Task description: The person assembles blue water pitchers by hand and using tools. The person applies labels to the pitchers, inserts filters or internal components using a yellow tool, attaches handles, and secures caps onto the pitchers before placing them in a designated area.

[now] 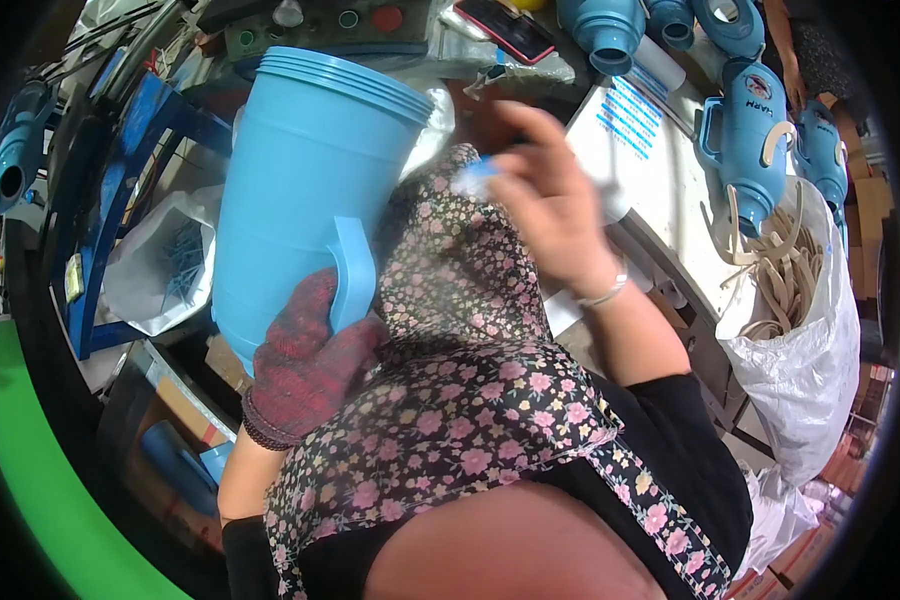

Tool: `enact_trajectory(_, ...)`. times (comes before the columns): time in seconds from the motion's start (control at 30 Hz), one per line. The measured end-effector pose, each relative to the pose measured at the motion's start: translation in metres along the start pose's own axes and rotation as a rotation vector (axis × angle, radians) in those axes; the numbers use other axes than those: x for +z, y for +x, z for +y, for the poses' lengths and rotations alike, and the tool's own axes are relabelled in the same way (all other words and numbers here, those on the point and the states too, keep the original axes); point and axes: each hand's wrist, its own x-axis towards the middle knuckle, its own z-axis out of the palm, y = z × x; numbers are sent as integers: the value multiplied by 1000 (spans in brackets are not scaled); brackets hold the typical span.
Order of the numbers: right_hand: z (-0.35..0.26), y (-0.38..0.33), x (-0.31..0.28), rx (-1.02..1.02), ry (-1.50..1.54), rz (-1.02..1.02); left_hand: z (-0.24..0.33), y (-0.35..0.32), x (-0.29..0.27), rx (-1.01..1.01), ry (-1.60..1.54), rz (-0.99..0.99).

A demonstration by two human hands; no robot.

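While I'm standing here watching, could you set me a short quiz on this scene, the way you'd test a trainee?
1. Which one wears the dark red glove: the left hand or the right hand?
2. True or false: beige straps lie in the large white sack on the person's right.
3. Fill the blank: the gloved one grips the big blue container by its ____.

Key:
1. The left hand.
2. True.
3. Handle.

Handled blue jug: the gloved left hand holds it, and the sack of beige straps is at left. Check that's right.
Wrong side: the head view shows the sack of beige straps at right. The gloved left hand holds the handled blue jug.
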Motion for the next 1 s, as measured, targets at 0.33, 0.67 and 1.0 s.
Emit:
enact_trajectory(0.33, -10, 41, 69, -36, -88, 23, -15, -14, -1, -55, -142, 246)
enact_trajectory(0.67, 63, 58, 33, 822, 474, -160, -25, -53, -65, -133, -311, 226)
enact_trajectory(1.0, 57, 98, 137, 368, 641, -653, -211, -169, -87, 28, -21, 1297)
